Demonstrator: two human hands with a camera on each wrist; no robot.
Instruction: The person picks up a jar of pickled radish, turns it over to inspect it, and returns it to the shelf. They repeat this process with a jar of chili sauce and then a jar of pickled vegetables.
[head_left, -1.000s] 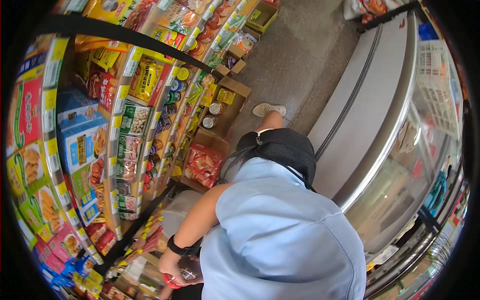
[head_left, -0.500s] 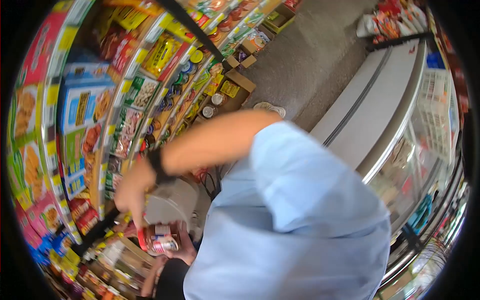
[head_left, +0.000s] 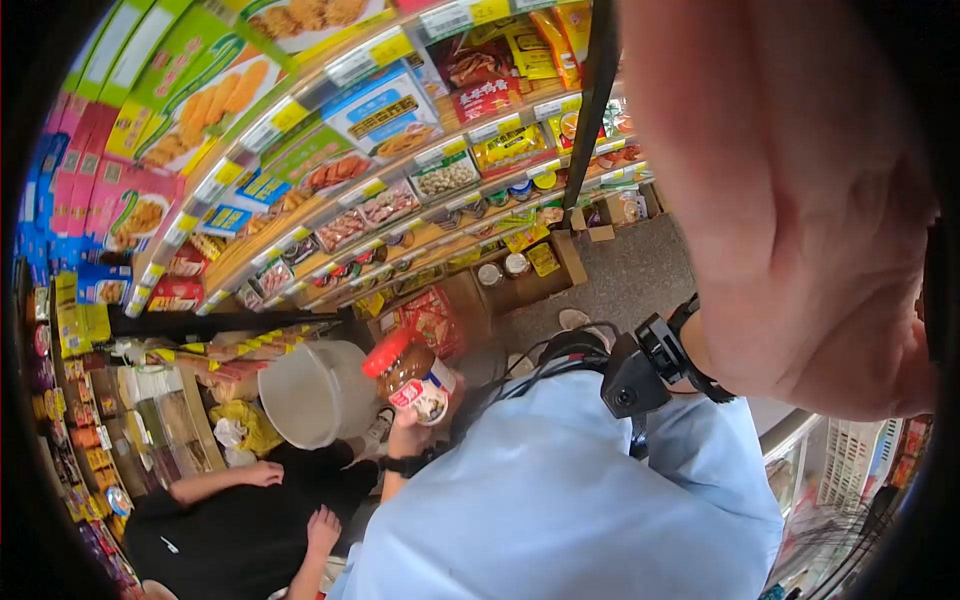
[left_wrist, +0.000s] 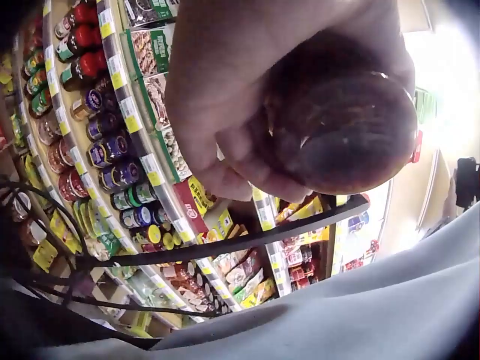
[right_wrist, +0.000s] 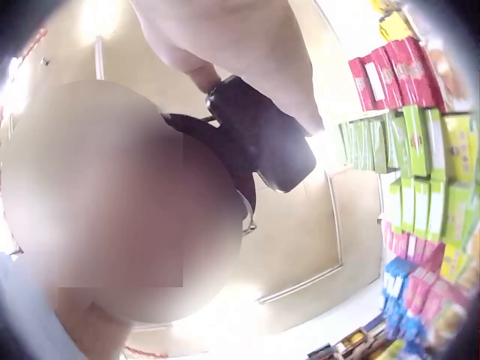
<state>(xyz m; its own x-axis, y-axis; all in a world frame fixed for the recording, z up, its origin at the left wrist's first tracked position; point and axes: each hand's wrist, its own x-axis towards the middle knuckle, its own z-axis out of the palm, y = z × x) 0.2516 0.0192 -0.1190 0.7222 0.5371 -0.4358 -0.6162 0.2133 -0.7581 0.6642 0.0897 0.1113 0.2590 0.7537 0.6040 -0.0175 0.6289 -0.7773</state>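
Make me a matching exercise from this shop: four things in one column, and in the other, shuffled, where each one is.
1. Brown glass jar with a red lid
2. Round, whitish plastic bucket
3. Shiny red plastic packet
4. Bare right hand

A. Beside the person in black
B. Raised close to the head camera
C. Gripped in the left hand
D. In a brown cardboard box below the shelves

Pairs: 1-C, 2-A, 3-D, 4-B

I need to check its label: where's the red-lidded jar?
In the head view, the jar is in the left hand, just right of the whitish bin.
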